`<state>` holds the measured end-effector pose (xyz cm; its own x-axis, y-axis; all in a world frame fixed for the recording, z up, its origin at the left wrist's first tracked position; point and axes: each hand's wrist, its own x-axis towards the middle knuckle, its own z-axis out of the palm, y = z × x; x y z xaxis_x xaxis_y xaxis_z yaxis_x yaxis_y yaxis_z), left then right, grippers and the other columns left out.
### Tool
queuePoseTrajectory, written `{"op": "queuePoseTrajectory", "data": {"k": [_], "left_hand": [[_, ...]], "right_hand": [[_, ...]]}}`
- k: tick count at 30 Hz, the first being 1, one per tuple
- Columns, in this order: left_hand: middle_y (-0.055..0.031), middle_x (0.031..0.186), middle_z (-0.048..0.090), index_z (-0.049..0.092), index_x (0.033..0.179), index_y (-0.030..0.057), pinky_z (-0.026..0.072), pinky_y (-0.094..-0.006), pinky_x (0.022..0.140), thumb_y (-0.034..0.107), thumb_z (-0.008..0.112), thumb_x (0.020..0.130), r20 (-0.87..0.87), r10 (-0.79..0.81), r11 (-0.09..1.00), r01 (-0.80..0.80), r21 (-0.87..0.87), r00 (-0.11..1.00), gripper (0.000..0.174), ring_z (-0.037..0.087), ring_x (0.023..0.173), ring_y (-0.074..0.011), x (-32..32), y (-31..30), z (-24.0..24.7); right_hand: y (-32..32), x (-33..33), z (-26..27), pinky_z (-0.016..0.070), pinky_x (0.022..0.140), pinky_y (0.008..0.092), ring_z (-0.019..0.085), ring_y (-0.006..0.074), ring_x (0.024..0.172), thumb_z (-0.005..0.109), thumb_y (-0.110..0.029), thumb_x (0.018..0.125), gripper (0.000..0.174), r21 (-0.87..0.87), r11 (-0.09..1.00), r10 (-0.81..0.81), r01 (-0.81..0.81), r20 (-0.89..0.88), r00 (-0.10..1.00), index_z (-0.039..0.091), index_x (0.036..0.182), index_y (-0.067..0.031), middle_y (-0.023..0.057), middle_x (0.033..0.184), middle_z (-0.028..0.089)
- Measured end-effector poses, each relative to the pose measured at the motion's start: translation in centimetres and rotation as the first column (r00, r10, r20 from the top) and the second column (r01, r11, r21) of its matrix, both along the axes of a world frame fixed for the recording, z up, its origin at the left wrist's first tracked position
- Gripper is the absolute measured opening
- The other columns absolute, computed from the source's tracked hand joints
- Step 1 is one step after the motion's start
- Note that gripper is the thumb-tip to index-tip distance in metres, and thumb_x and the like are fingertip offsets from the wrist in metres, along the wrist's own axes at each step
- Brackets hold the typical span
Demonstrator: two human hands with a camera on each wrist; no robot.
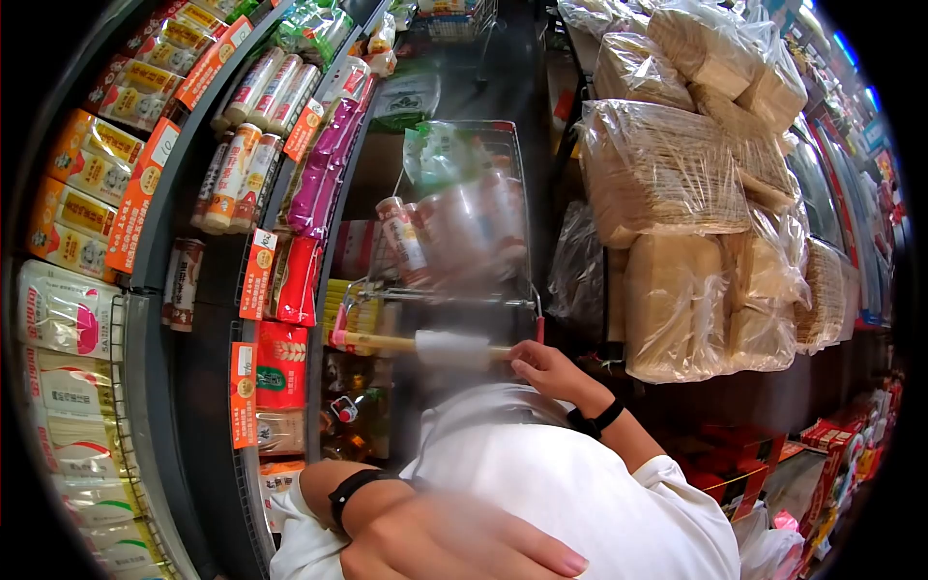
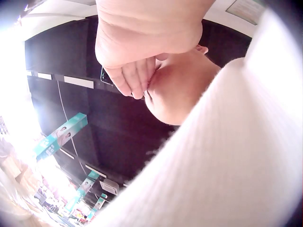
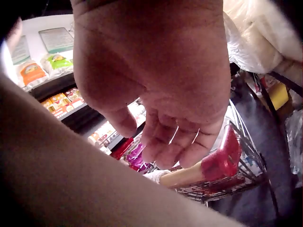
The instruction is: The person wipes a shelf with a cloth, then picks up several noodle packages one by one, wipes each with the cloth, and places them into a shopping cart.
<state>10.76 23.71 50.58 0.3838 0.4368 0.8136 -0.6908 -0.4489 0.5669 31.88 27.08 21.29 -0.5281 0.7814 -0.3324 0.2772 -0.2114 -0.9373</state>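
My left hand (image 1: 464, 532) is raised in front of the white shirt (image 1: 580, 493), close to the head camera. In the left wrist view its fingers (image 2: 135, 78) lie together by the person's mouth and chin, with no object seen in them. My right hand (image 3: 161, 90) is at the right end of the shopping cart's handle (image 3: 187, 176), fingers loosely bent, fingertips right at the bar. White wrapping covers the handle's middle. Inside the cart (image 1: 536, 319) lie several cylindrical packs (image 1: 404, 242) and a green-and-clear plastic bag (image 1: 440, 155), partly blurred.
Shelves of packaged noodles (image 1: 72, 309) with orange price tags (image 1: 145, 188) run along the left. Wrapped stacks of brown goods (image 1: 667, 174) line the right, close to the cart. Red boxes (image 1: 725, 464) stand low at right. Bottles (image 1: 353, 416) are low beside the left shelf.
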Motion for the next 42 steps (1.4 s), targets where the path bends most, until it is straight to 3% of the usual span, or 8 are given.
{"op": "queuePoseTrajectory", "data": {"k": [5,10,14,25,28,32,38,42], "left_hand": [[-0.0261,0.1,0.074,0.073,0.099,-0.0065,0.0578,-0.0462,0.088,0.022,0.041,0.108,0.048,-0.036,0.999,0.036,-0.005,0.998,0.044,0.075,0.094,-0.0373,1.6,0.6,-0.8],[-0.0273,0.1,0.074,0.072,0.099,-0.0076,0.0583,-0.0469,0.086,0.021,0.041,0.108,0.044,-0.04,0.985,0.047,-0.164,0.998,0.043,0.074,0.094,-0.0384,2.2,-0.1,-0.3],[-0.0277,0.099,0.074,0.072,0.099,-0.0078,0.0584,-0.0471,0.086,0.021,0.042,0.108,0.074,-0.058,0.996,0.063,-0.057,0.996,0.043,0.074,0.094,-0.0385,2.6,0.9,-0.9],[-0.0267,0.1,0.074,0.073,0.099,-0.0073,0.0573,-0.047,0.089,0.02,0.039,0.109,0.066,0.067,0.998,-0.067,-0.011,0.996,0.045,0.075,0.094,-0.0376,0.8,0.6,-1.2],[-0.0264,0.1,0.074,0.073,0.099,-0.007,0.0576,-0.0466,0.089,0.019,0.039,0.108,0.068,0.126,0.988,-0.119,-0.093,0.99,0.044,0.075,0.093,-0.0373,0.5,-0.4,-1.0],[-0.026,0.1,0.074,0.073,0.098,-0.0066,0.0581,-0.0459,0.088,0.019,0.039,0.109,-0.014,0.039,0.973,-0.041,-0.228,0.999,0.044,0.075,0.094,-0.0372,-1.3,-1.0,0.3],[-0.026,0.1,0.074,0.073,0.1,-0.0065,0.0575,-0.0466,0.089,0.023,0.039,0.109,0.055,-0.024,0.997,0.028,-0.069,0.998,0.046,0.075,0.095,-0.0374,-1.4,0.6,-0.7],[-0.026,0.101,0.074,0.072,0.102,-0.0069,0.057,-0.0468,0.09,0.023,0.039,0.11,-0.004,-0.008,0.983,0.007,-0.186,1.0,0.046,0.075,0.095,-0.0373,-1.4,-0.2,-0.1]], "right_hand": [[0.3,1.9,-0.6,0.0506,0.078,0.0297,0.059,0.012,0.085,0.061,-0.022,0.102,0.025,-0.03,1.0,-0.011,0.011,-0.006,1.0,0.063,0.116,-0.0022,0.0039,0.094,0.067],[1.0,3.0,0.0,0.0501,0.083,0.0299,0.06,0.0124,0.092,0.06,-0.021,0.102,0.026,-0.071,0.997,0.036,-0.033,0.034,0.999,0.062,0.119,-0.0011,0.005,0.101,0.067],[1.2,3.2,0.2,0.05,0.085,0.0294,0.061,0.0122,0.095,0.06,-0.02,0.102,0.026,-0.087,0.995,0.057,-0.053,0.049,0.997,0.062,0.12,-0.0008,0.0058,0.104,0.068],[1.4,0.3,0.1,0.0502,0.082,0.0286,0.06,0.0113,0.091,0.063,-0.019,0.1,0.024,-0.128,0.989,0.081,-0.073,0.059,0.995,0.061,0.117,-0.0023,0.0037,0.1,0.067],[1.0,-0.7,-0.1,0.0504,0.084,0.0288,0.06,0.0116,0.092,0.062,-0.019,0.1,0.025,-0.117,0.99,0.081,-0.076,0.037,0.996,0.061,0.119,-0.0025,0.004,0.101,0.067],[0.6,-1.5,-0.4,0.0502,0.089,0.0303,0.062,0.0139,0.097,0.061,-0.018,0.1,0.027,-0.167,0.985,0.051,-0.044,0.035,0.998,0.062,0.122,-0.0016,0.0067,0.107,0.068],[0.6,-2.0,0.6,0.0477,0.098,0.032,0.063,0.0173,0.108,0.059,-0.016,0.101,0.03,-0.105,0.99,0.099,-0.092,0.06,0.993,0.063,0.126,-0.0007,0.0106,0.116,0.069],[0.2,-1.5,0.8,0.0479,0.097,0.0322,0.063,0.0178,0.108,0.059,-0.015,0.1,0.03,-0.103,0.992,0.075,-0.071,0.04,0.996,0.062,0.126,0.0,0.0107,0.116,0.069]]}}
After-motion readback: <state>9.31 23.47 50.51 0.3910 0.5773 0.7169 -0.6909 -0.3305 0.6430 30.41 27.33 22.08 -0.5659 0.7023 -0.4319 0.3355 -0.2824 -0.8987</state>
